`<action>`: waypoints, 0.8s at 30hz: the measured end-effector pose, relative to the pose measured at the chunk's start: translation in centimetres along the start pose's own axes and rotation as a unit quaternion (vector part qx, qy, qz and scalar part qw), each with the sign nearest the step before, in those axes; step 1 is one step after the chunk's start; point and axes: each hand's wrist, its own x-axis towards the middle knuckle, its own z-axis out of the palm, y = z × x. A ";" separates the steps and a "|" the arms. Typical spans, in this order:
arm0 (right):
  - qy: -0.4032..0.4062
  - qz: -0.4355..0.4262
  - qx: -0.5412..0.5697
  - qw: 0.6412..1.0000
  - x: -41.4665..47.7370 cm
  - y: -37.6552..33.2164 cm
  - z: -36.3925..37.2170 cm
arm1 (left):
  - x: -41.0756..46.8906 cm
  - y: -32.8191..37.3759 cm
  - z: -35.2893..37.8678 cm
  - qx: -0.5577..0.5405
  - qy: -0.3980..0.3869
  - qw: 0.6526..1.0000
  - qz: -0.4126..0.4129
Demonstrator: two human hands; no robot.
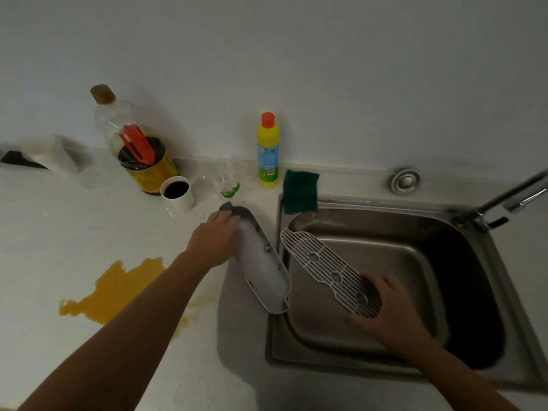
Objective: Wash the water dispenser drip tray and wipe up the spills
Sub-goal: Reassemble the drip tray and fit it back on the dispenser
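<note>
Washing looks barely begun: left hand grips the tray, right hand holds the grille; next likely needs the sponge beyond both.

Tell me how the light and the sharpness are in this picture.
Head view: dim and soft throughout; the sink is black with shadow on its right; wide-angle distortion curves the counter edge; the small clear bottle blurs into it.

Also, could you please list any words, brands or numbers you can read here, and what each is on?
Nothing can be read for certain.
Yellow soap bottle: blue and green label, print too blurred.
Large dark bottle: yellow label, too blurred.
Small clear bottle: green label, too small.
On the drip tray and grate: no print visible.
</note>
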 end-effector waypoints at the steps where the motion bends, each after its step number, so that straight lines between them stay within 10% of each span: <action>1: 0.003 0.007 0.002 1.000 -0.1 -0.3 0.0 | 0.0 -0.4 0.4 0.016 0.010 1.000 0.011; 15: -0.025 -0.103 -0.105 0.989 8.0 -6.7 0.3 | -8.1 -0.6 2.8 -0.052 0.046 0.996 -0.049; 21: -0.076 -0.237 -0.178 0.952 12.3 -10.9 3.1 | -10.2 -5.9 1.0 -0.210 0.215 0.952 -0.056; 24: -0.097 -0.281 -0.190 0.936 13.7 -12.7 5.2 | -10.0 -9.4 1.1 -0.223 0.134 0.964 -0.055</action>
